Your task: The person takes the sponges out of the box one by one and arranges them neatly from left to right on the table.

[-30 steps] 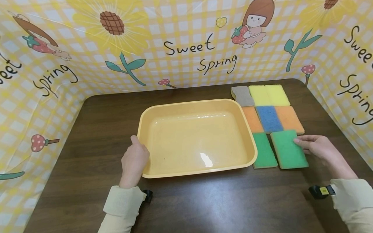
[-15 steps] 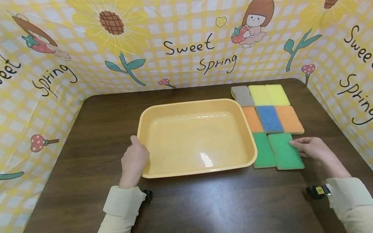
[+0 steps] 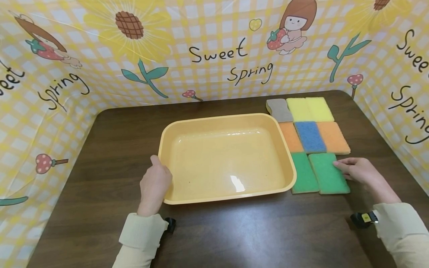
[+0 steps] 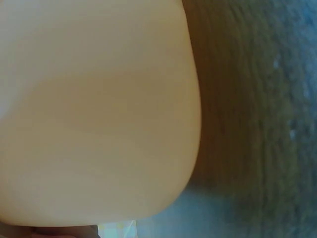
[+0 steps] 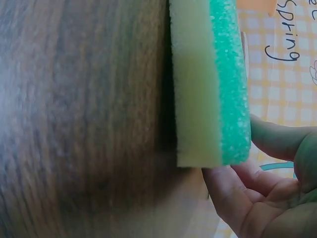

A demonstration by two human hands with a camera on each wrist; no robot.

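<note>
My left hand [image 3: 155, 184] grips the left rim of a yellow plastic tray [image 3: 214, 160], which has nothing in it. The left wrist view is mostly filled by the tray's outer wall [image 4: 114, 134], with a sliver of fingers at its bottom left corner. At the right, my right hand [image 3: 362, 173] pinches the right edge of a green scouring sponge [image 3: 329, 173]. In the right wrist view the thumb is against the sponge's green face, the other fingers at its end and underside. A second green sponge [image 3: 304, 173] lies directly beside it, next to the tray.
Behind the green sponges lie an orange sponge [image 3: 291, 137], a blue sponge [image 3: 310, 137] and another orange sponge [image 3: 334, 137]. Farther back are a grey wavy-edged sponge [image 3: 279, 110] and two yellow sponges [image 3: 310, 109]. A checked cloth [image 3: 214, 70] encloses the dark wooden table [image 3: 234, 238].
My right hand has slid the green sponge slightly left, against the other green one, and it now lies lined up beside it. The left hand and tray have not moved.
</note>
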